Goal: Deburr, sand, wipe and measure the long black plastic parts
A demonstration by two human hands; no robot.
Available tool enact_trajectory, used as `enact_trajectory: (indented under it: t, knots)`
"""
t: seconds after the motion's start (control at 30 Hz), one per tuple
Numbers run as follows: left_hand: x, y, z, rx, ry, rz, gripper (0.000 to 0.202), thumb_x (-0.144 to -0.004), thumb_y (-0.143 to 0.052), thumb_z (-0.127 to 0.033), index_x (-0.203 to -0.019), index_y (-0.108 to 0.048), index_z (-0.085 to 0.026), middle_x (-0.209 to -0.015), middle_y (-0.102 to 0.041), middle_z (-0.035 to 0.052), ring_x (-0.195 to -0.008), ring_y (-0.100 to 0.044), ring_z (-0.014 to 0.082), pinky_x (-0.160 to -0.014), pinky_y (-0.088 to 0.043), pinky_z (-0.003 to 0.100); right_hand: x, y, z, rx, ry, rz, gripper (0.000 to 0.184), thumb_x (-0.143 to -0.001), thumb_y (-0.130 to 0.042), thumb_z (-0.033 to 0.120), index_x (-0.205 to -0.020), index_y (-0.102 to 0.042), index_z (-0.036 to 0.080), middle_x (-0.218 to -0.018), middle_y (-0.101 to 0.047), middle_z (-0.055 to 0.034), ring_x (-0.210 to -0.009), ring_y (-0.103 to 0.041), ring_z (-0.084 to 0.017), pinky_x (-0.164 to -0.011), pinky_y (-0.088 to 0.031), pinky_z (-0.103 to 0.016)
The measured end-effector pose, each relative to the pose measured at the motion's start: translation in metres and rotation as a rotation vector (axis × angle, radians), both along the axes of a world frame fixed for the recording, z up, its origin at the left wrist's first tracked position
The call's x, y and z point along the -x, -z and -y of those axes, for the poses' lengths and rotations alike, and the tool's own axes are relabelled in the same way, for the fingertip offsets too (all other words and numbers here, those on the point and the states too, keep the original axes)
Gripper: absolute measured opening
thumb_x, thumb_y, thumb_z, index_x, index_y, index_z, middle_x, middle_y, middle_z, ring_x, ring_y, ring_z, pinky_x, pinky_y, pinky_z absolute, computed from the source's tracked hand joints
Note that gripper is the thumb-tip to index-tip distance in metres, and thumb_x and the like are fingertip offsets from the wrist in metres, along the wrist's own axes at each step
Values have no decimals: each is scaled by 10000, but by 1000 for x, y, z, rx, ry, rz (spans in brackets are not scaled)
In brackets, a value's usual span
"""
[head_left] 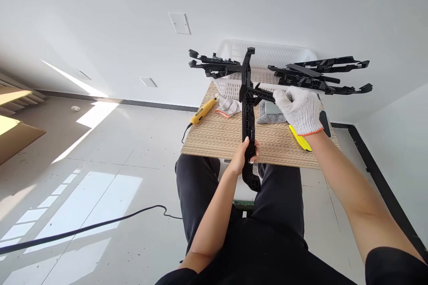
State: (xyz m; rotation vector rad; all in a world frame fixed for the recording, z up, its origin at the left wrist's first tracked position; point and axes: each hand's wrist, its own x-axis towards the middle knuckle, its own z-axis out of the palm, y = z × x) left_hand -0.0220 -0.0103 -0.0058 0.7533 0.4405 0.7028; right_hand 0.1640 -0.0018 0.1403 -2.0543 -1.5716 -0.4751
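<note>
Gripping the long black bracket (248, 111) near its lower end, left hand (245, 155) fingers wrapped round it, long axis pointing away over the tabletop (214, 138) toward the basket (230, 90), with gloved right hand (300, 110) fingers pinching a short black piece (264, 94) against its middle from the right.

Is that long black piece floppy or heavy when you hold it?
Probably stiff: the long black piece stands straight though the left hand grips only its lower end. Likely light too: its ribbed frame looks thin.
</note>
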Motion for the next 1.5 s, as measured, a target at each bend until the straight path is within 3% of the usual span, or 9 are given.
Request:
enact_trajectory:
  t: [0.23,0.4,0.63,0.77,0.87,0.97,1.1,1.23,1.5]
  knots:
    - [1,0,2,-120,44,-14,681,-757,-561,-836,-847,-582,-161,-596,-578,-14,-369,-352,41,-425,-271,230,0,-32,17,-138,99,138,471,-991,-290,374,-840,-686,169,-603,-586,-62,-559,-518,-176,-576,-269,-319]
    - [3,2,1,-135,76,-25,714,-758,-515,-864,-858,-561,-159,-588,-571,-18,-363,-343,44,-426,-282,232,-11,-36,16,-175,20,202,427,-984,-326,351,-1044,-716,187,-673,-673,-38,-565,-561,-162,-582,-285,-294]
    - [3,8,0,-171,80,-19,679,-802,-499,-830,-866,-566,-157,-600,-577,-12,-368,-367,47,-417,-285,226,-20,-32,13,-59,-116,135,467,-1054,-203,383,-1364,-536,275,-1021,-762,-54,-721,-659,-203,-686,-489,-365]
    - [2,10,0,-165,80,-25,678,-797,-508,-827,-869,-570,-156,-594,-577,-12,-364,-369,50,-405,-289,226,-26,-32,9,-10,-188,208,446,-1052,-253,345,-1410,-513,295,-1308,-688,-56,-751,-667,-199,-664,-509,-384]
    - [2,9,-1,-164,78,-26,679,-800,-504,-827,-872,-571,-155,-594,-576,-12,-363,-368,49,-400,-279,223,-31,-30,6,-35,-231,242,438,-1053,-288,346,-1416,-522,274,-1385,-646,-65,-779,-683,-201,-664,-502,-387]
    - [2,9,0,-168,81,-22,681,-811,-496,-825,-883,-578,-153,-596,-575,-11,-364,-368,48,-402,-271,220,-35,-26,3,-139,-207,259,424,-1048,-329,390,-1344,-571,207,-1314,-690,-96,-755,-692,-194,-638,-476,-361]
    - [2,7,1,-165,77,-18,689,-803,-506,-828,-891,-585,-149,-590,-568,-14,-361,-357,44,-408,-269,220,-34,-23,2,-232,-110,204,419,-1014,-415,467,-1253,-607,181,-951,-772,-76,-675,-677,-186,-626,-456,-325]
    - [2,7,1,-169,78,-17,679,-812,-497,-824,-883,-576,-153,-590,-567,-17,-358,-354,43,-417,-281,224,-29,-23,2,-271,-45,181,459,-970,-470,537,-1183,-636,167,-650,-688,-14,-564,-631,-166,-585,-429,-292]
    - [4,7,1,-170,88,-24,679,-812,-494,-826,-885,-569,-155,-593,-566,-21,-359,-358,42,-424,-286,222,-30,-22,4,-332,-56,144,460,-911,-557,581,-1140,-646,192,-587,-645,14,-610,-662,-190,-589,-466,-298]
